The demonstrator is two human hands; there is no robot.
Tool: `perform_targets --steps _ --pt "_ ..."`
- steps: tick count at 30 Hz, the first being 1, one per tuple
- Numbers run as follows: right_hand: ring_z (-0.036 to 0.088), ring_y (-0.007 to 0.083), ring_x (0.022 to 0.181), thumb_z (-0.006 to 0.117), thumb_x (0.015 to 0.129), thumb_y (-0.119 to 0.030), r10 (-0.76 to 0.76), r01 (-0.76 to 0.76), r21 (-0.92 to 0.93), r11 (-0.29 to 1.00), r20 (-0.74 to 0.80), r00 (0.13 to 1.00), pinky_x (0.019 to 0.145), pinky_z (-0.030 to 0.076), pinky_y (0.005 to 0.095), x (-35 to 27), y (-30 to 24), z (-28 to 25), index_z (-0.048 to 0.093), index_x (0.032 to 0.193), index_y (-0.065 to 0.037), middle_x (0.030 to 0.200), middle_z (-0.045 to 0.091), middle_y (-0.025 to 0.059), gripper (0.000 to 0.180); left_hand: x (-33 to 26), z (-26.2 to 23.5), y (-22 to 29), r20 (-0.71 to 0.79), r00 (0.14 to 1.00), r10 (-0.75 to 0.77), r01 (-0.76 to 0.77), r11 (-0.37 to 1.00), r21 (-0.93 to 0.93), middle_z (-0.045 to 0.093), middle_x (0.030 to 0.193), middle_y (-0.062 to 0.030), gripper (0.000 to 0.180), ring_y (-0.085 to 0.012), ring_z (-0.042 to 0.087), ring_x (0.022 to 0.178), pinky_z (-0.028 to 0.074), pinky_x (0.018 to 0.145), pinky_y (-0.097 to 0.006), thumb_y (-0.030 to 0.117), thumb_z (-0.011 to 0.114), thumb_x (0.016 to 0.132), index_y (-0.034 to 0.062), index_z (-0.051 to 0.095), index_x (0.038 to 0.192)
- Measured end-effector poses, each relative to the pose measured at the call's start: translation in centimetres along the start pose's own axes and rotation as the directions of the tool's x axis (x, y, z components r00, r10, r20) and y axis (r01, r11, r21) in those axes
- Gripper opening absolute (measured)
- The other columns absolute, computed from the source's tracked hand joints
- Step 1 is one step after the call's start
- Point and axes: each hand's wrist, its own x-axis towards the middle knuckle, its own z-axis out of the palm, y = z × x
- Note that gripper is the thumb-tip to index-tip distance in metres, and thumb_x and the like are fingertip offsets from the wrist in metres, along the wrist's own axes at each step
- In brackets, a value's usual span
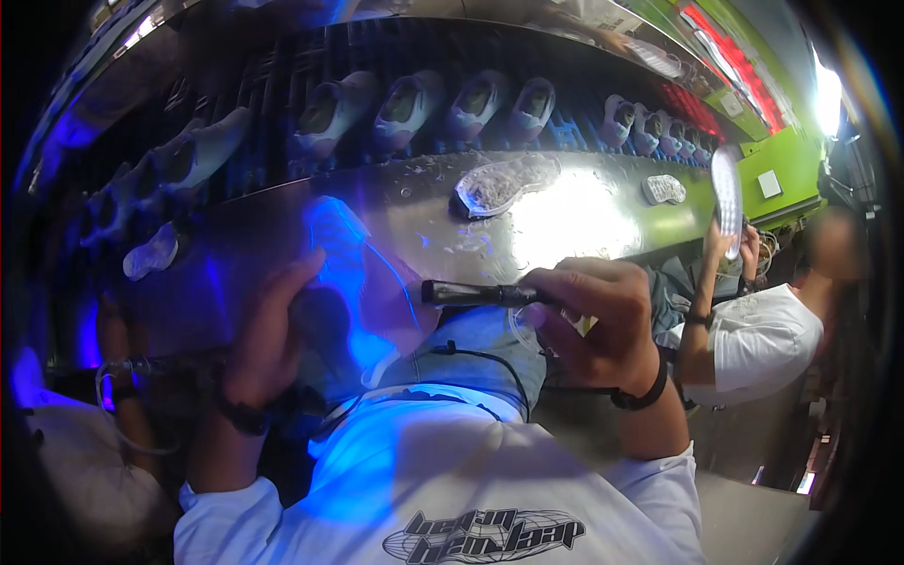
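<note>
My left hand [273,325] is closed round the side of a pale shoe upper [363,282], held upright over my lap. Bright blue light covers much of it, and its other side looks pinkish. In my right hand [603,311] is a black rod-shaped tool [471,293], gripped between thumb and fingers. Its blunt end points left, close to the upper's edge; whether they touch, I cannot tell. Whether it is a brush or a flashlight is also unclear. A white shoe sole [504,184] lies on the metal bench [428,221] beyond my hands.
Several pale shoes [407,105] stand in a row on a dark rack behind the bench. Another sole [664,189] lies farther right, and one [151,252] at left. A co-worker [763,334] at right holds up a white sole [726,200]; another person [85,452] sits at left.
</note>
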Motion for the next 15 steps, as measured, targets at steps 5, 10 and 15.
perform_targets --steps 5,10,15 --pt "0.064 0.0271 0.058 0.079 0.078 -0.003 -0.093 0.093 -0.011 0.996 0.021 0.995 0.052 0.049 0.0360 1.1 1.0 -1.1 0.075 0.100 0.000 0.073 0.068 0.0117 0.023 0.0 -0.6 -1.1 0.025 0.999 0.024 -0.025 0.999 0.033 0.072 0.121 -0.0101 0.040 -0.0209 0.069 0.114 0.055 0.099 -0.037 0.033 0.060 0.105 0.0040 0.063 0.133" --pt "0.063 0.0270 0.058 0.078 0.077 -0.005 -0.178 0.178 0.004 0.984 -0.016 0.984 0.053 0.048 0.0361 1.7 2.1 -1.7 0.075 0.102 0.000 0.074 0.067 0.0118 0.026 -1.4 0.2 -1.7 0.030 0.994 0.107 -0.111 0.967 0.229 0.071 0.122 -0.0147 0.049 -0.0293 0.069 0.113 0.059 0.092 -0.043 0.037 0.059 0.105 0.0018 0.058 0.138" --pt "0.063 0.0275 0.059 0.078 0.077 -0.006 -0.255 0.256 0.016 0.966 -0.067 0.965 0.054 0.048 0.0361 2.2 2.8 -2.0 0.075 0.102 0.000 0.074 0.067 0.0114 0.027 -2.5 0.5 -2.1 0.001 0.987 -0.161 0.161 0.987 -0.022 0.065 0.122 -0.0275 0.055 -0.0363 0.073 0.090 0.060 0.058 -0.034 0.043 0.053 0.105 0.0007 0.054 0.141"
